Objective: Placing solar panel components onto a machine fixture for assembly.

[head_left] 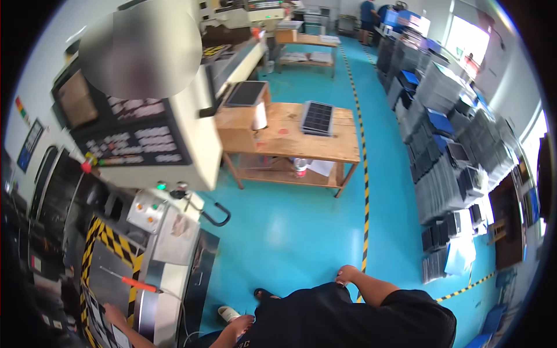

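My right hand rests at the side of my black shirt, arm bent and elbow out. Its fingers look curled closed, partly hidden, with nothing seen in them. My left hand lies against the shirt's other side, fingers curled, no object showing. Farther left, another person's hand touches flat dark-and-light pieces on the machine bed. An orange-handled screwdriver lies across the bed's yellow-and-black striped border. Above stands the machine's control panel.
Ahead is a wooden table bearing a dark gridded panel. A button box sits on the machine. Stacked trays line the right beyond the striped floor line. A person stands far back.
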The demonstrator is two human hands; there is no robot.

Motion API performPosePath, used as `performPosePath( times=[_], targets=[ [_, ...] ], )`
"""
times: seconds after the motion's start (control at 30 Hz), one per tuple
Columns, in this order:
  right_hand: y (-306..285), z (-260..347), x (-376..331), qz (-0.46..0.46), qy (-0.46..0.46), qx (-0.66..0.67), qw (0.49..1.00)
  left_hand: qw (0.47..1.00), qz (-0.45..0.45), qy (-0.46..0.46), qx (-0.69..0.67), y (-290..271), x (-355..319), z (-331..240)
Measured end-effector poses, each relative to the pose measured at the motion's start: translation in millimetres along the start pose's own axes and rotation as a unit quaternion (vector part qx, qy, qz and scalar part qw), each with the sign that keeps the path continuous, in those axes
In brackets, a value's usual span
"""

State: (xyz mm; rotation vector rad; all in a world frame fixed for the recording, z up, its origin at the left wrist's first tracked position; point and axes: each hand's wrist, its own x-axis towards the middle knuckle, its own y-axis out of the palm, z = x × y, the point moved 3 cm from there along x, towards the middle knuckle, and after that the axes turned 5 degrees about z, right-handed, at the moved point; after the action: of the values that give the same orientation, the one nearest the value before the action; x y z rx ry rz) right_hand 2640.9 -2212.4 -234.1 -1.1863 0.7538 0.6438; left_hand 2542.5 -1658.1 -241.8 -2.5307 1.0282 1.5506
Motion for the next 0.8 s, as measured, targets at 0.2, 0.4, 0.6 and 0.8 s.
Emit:
performPosePath(
  times=[0.2, 0.4, 0.6, 0.8],
  targets=[
    [62.6, -225.9, -45.0, 0.019, -0.010, -0.023, 1.000, 0.951, -0.018, -0.018, 0.307, 134.0, 122.6, -134.2],
    [68.2, -377.9, -104.1, -0.014, -0.036, 0.242, 0.969, 0.939, -0.064, -0.045, 0.334, 238.5, 206.3, -269.2],
    [0.9, -404.0, -109.2, -0.015, 0.087, 0.643, 0.761, 0.938, 0.050, -0.105, 0.327, 349.7, 295.5, -360.1],
    [-148.2, -457.1, -55.0, -0.065, 0.034, 0.607, 0.791, 0.952, 0.054, -0.214, 0.213, 364.8, 354.9, -417.7]
  ],
)
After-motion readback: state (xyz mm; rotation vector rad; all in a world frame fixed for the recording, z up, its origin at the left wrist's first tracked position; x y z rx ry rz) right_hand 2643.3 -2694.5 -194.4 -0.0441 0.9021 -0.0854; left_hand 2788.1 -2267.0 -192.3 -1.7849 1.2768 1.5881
